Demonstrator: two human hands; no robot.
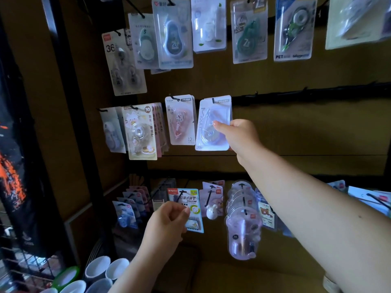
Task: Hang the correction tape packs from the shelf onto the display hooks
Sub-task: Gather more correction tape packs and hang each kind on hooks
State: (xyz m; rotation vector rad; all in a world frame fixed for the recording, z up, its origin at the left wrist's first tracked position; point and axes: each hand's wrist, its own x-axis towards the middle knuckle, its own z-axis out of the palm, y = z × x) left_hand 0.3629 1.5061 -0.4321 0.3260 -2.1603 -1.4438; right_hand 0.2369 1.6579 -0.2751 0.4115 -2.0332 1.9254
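Observation:
My right hand (239, 134) pinches the right edge of a pale lilac correction tape pack (212, 123), thumb on its front. The pack's top hole sits on a black display hook (213, 100) in the middle row. A pink correction tape pack (181, 120) hangs on the hook to its left. My left hand (169, 223) is lower down with its fingers curled in front of a blue pen pack (192, 208); I cannot tell whether it holds anything.
More packs hang in the top row (172, 34) and at the middle row's left (140, 132). The black rail (306, 94) right of my pack carries nothing. Lower hooks hold round blister packs (243, 229). Cups (97, 267) stand bottom left beside a black frame post (69, 102).

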